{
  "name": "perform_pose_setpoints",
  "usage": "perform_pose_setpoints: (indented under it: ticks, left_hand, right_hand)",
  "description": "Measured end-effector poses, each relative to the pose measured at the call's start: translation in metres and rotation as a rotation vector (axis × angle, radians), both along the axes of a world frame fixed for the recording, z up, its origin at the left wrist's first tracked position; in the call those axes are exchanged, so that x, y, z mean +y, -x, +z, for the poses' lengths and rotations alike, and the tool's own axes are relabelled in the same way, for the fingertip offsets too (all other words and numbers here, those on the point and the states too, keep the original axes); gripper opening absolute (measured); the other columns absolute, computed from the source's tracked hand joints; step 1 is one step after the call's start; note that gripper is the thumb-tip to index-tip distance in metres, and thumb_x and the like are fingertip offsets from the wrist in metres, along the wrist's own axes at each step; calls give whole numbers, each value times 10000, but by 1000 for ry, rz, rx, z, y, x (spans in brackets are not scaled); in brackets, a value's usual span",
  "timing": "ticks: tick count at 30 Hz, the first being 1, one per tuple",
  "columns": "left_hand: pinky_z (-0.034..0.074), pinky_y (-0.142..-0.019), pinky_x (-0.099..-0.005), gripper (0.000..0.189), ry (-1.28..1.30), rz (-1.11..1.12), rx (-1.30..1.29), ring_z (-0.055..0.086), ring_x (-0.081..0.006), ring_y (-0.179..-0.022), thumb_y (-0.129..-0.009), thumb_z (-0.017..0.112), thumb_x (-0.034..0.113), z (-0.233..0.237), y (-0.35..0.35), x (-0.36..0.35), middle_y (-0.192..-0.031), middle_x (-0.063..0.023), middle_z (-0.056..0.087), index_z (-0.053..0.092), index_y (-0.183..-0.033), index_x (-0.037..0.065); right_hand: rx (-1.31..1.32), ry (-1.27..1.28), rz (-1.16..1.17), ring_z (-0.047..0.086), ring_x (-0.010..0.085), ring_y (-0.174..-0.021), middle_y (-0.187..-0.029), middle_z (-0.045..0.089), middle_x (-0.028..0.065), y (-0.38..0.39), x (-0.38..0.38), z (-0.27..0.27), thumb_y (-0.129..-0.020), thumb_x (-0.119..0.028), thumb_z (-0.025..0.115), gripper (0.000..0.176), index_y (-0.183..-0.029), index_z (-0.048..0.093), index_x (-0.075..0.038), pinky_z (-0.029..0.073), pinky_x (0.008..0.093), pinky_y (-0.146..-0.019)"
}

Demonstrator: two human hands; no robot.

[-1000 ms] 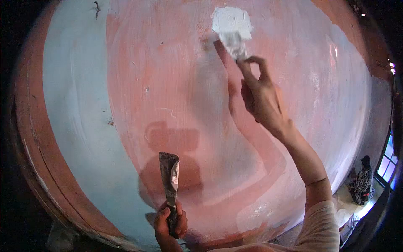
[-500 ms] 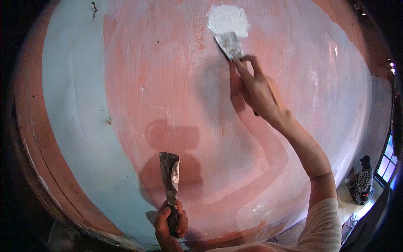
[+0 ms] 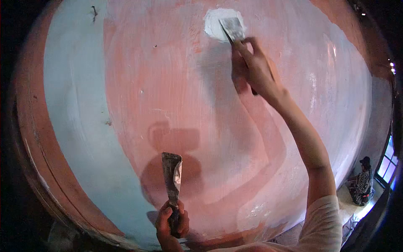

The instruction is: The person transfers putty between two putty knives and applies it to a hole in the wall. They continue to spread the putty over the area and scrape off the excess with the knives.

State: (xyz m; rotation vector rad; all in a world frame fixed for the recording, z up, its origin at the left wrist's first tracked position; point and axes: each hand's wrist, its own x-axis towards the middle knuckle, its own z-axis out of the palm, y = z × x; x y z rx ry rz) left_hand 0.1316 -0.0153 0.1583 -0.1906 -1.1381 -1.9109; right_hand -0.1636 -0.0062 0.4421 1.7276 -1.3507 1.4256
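My right hand [image 3: 260, 69] is raised high and closed round a putty knife [image 3: 233, 27], whose blade lies over a round patch of white filler [image 3: 213, 24] on the pink wall [image 3: 176, 92]. Lower down, my left hand [image 3: 172, 222] grips the handle of a second putty knife [image 3: 172, 174]. That blade points up and carries a lump of white filler along its right edge. Shadows of my arm and head fall across the wall.
A pale blue band [image 3: 75, 96] runs down the wall at left, beside a brown border [image 3: 35, 126]. At far right a person [image 3: 362, 182] in a dark cap sits on the floor near a window [image 3: 387, 161].
My right hand and its knife have moved up, from the lower edge of the white patch onto it. My left hand and its knife have shifted slightly to the right.
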Motion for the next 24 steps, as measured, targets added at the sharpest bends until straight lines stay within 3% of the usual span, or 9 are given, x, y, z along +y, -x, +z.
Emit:
perform_pose_setpoints:
  ticks: [1, 4, 6, 9, 10, 14, 18, 21, 24]
  left_hand:
    - [337, -291, -322, 359, 3, 5, 1, 358, -175, -301, -946, 470, 344, 0, -1, 2, -466, -117, 430, 464, -959, -15]
    - [334, -287, -327, 372, 9, 18, -2, 354, -176, -300, -940, 478, 351, 1, -2, 4, -468, -117, 428, 466, -955, -20]
    - [329, -283, -329, 380, -12, 24, -6, 349, -175, -299, -936, 484, 356, 1, -1, 5, -469, -116, 426, 468, -954, -23]
    - [329, -279, -329, 383, -10, 33, -22, 344, -178, -298, -932, 489, 360, 0, 0, 1, -469, -111, 421, 469, -950, -22]
    - [331, -279, -329, 382, 6, 35, -33, 345, -178, -299, -932, 490, 360, -1, 0, -1, -469, -111, 421, 470, -950, -21]
    - [335, -280, -330, 375, 25, -24, -46, 353, -181, -302, -931, 488, 357, -4, -1, -14, -473, -112, 428, 473, -952, -17]
    - [333, -278, -324, 372, 28, 22, -43, 364, -182, -300, -929, 492, 354, -4, 1, -5, -476, -118, 438, 472, -949, -17]
    - [333, -277, -324, 377, -8, 53, -40, 367, -188, -295, -925, 498, 359, -6, 0, -2, -466, -117, 434, 472, -941, -17]
    - [333, -277, -330, 379, -2, 86, -60, 364, -185, -295, -921, 503, 362, -10, 1, -4, -456, -117, 428, 475, -935, -15]
  right_hand:
    - [-186, -104, 65, 643, 266, -624, -1128, 535, 185, -6, 9, -9, -879, -76, 546, 380, -1255, 497, -64, 533, 382, -512]
    - [155, 100, -73, 635, 268, -591, -1092, 542, 190, 31, -1, -44, -919, -179, 510, 333, -1230, 475, -62, 530, 381, -453]
    - [408, 255, -200, 643, 273, -599, -1162, 523, 183, 37, 8, -49, -885, -105, 556, 392, -1266, 469, -76, 544, 391, -465]
    - [395, 341, -279, 597, 228, -604, -1185, 507, 167, 31, 6, -16, -808, 45, 605, 483, -1273, 532, -62, 526, 363, -564]
    - [378, 365, -201, 615, 255, -622, -1183, 517, 167, 26, 3, -5, -815, 27, 604, 474, -1273, 535, -73, 524, 389, -589]
    - [390, 287, -300, 644, 315, -699, -1231, 503, 152, 10, -14, 27, -825, 6, 593, 478, -1283, 534, -117, 540, 408, -635]
    - [371, 224, -213, 651, 284, -681, -1234, 498, 145, 23, -21, -7, -793, 38, 604, 547, -1302, 518, -145, 553, 385, -618]
    - [499, 198, -260, 655, 314, -685, -1223, 474, 170, 33, -9, -52, -873, -26, 532, 441, -1303, 459, -93, 579, 349, -477]
    - [476, 190, -193, 656, 321, -680, -1239, 474, 174, 35, 9, -58, -849, 0, 551, 478, -1307, 459, -103, 595, 371, -570]
